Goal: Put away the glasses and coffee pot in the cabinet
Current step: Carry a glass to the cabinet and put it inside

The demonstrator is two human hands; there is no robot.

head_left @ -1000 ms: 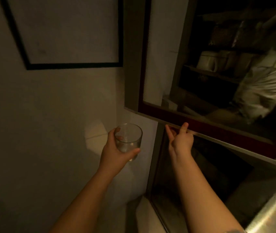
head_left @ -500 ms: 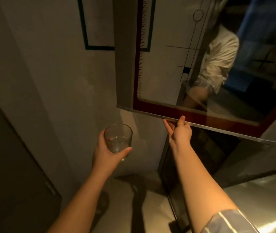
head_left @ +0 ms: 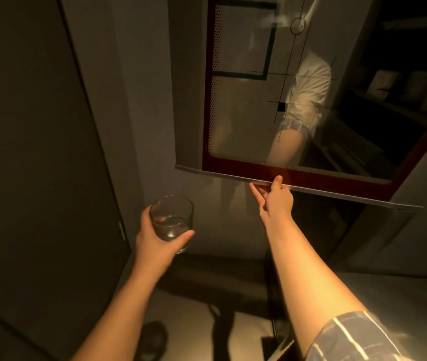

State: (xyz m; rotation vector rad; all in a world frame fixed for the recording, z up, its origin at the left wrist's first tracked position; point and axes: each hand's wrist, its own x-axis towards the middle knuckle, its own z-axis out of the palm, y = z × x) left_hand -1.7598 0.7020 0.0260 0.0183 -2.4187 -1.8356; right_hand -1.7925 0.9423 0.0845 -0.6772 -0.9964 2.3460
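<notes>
Filling the upper right of the frame, a cabinet door (head_left: pixel 298 100) hangs swung outward, its glass panel edged in dark red and its lower edge capped by a pale metal rail that slopes down toward the right. The glass carries thin black lines and small circles, and it mirrors a person in a light shirt; dim shelves show in the dark behind it. A dark wall panel (head_left: pixel 32 152) covers the left side of the frame. Below centre, the right hand (head_left: pixel 275 198) reaches up to the rail, thumb on the front face and fingers curled beneath, pinching the door's lower edge; a striped sleeve (head_left: pixel 358 337) shows at the lower right corner. Left of centre, the left hand (head_left: pixel 155 241) wraps its grip round a short clear glass (head_left: pixel 172 217), thumb on the near side, fingers behind. The glass stands nearly upright, its mouth tipped slightly toward the camera. It appears empty, with a thick base. It sits below and to the left of the door, apart from it.
</notes>
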